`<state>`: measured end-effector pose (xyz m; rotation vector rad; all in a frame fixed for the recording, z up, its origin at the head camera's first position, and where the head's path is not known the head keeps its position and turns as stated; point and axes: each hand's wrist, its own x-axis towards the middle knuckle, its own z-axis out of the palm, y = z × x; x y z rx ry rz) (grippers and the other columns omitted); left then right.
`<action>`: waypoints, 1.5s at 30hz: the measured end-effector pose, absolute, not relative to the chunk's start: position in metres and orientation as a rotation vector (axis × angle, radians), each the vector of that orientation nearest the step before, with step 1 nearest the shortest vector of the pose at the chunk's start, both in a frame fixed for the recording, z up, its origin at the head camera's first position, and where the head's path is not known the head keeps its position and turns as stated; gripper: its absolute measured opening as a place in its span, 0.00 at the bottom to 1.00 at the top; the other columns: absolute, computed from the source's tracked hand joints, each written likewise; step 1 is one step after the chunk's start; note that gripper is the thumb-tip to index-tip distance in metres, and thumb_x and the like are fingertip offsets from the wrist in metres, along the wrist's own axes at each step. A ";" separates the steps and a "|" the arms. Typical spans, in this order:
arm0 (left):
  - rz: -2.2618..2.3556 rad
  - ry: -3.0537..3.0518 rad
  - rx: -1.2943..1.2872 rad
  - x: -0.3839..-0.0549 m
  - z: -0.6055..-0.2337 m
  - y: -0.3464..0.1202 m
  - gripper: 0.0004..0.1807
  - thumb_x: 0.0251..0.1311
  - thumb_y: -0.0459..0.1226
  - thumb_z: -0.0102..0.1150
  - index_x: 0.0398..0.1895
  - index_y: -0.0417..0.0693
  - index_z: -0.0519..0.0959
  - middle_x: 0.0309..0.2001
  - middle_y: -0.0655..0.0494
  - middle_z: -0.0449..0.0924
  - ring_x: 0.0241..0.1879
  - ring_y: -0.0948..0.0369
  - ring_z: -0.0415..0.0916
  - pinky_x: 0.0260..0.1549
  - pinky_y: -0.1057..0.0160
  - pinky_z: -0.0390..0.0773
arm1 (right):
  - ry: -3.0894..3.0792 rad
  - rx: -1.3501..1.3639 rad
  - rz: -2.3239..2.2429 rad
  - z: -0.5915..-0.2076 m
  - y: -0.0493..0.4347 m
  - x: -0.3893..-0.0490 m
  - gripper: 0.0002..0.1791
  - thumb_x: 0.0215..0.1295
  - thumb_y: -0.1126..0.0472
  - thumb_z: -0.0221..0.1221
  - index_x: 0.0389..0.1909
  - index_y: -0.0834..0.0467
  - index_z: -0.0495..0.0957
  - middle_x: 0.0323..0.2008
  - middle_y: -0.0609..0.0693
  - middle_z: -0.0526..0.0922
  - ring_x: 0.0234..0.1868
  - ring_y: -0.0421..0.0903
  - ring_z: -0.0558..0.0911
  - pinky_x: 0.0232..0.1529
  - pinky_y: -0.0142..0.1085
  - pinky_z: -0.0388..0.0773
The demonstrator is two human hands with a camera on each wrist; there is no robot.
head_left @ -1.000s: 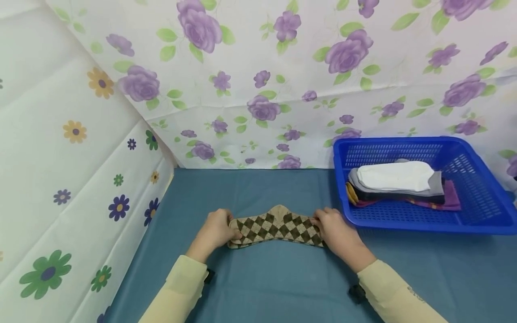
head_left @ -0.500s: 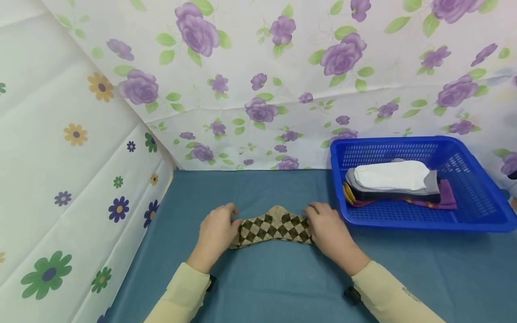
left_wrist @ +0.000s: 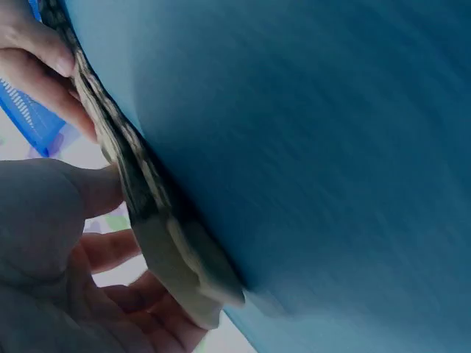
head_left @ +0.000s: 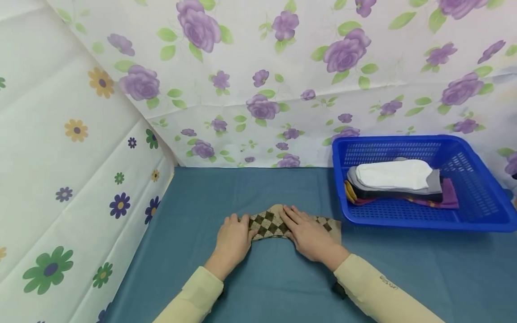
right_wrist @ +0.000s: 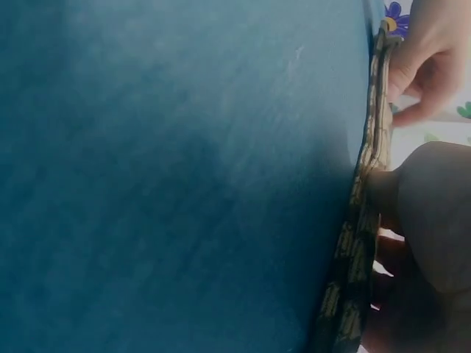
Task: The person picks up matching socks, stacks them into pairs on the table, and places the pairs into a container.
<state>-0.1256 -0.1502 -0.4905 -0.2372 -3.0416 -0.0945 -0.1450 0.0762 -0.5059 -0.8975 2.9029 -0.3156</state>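
Note:
A pair of beige and dark brown argyle socks (head_left: 267, 223) lies stacked flat on the blue cloth, bent in a shallow arch with the heel pointing away. My left hand (head_left: 234, 240) rests on their left part, hiding that end in the head view. Its thumb and spread fingers lie along the layered socks (left_wrist: 151, 198) in the left wrist view. Across the middle, my right hand (head_left: 311, 235) lies with fingers extended, pressing on the fabric. The beige right end shows past its knuckles. Two layered edges of the socks (right_wrist: 353, 250) run beneath it in the right wrist view.
A blue plastic basket (head_left: 480, 220) stands at the right, close to the socks' right end. Inside it are a white folded sock (head_left: 393, 175) on top of grey, black and purple ones. Floral sheets (head_left: 226, 130) rise behind and to the left of the blue-covered table (head_left: 202, 193).
My right hand has slid left from the socks' right end to their middle, uncovering that end. My left hand has shifted right along the socks. The basket stays put.

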 end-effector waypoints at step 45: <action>-0.889 -3.196 0.092 -0.133 -0.485 -0.196 0.23 0.60 0.38 0.60 0.58 0.44 0.72 0.46 0.48 0.73 0.42 0.55 0.72 0.33 0.58 0.74 | 3.105 -0.395 -0.485 -0.499 0.133 -0.124 0.27 0.63 0.52 0.59 0.58 0.65 0.71 0.50 0.61 0.75 0.45 0.55 0.79 0.37 0.48 0.79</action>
